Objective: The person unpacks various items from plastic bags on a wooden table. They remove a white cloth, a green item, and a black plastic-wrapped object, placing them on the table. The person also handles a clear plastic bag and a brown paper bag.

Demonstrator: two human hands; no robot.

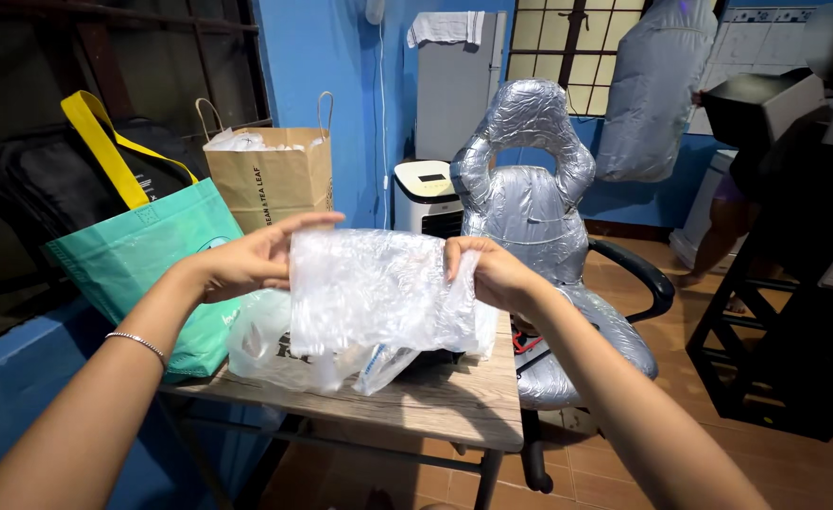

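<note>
Hands pinch crinkled clear plastic bag above wooden table.

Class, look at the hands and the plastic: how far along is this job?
Done: the clear plastic bag is lifted off the wooden table. In hand: left hand and right hand hold its top edge. Left: more plastic bags lie underneath.

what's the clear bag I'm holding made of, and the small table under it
The crinkled clear bag looks like thin glossy plastic film: see-through, wrinkled, catching light. The small table seems to have a matte wood-grain top, possibly laminate, on dark metal-looking legs.
</note>
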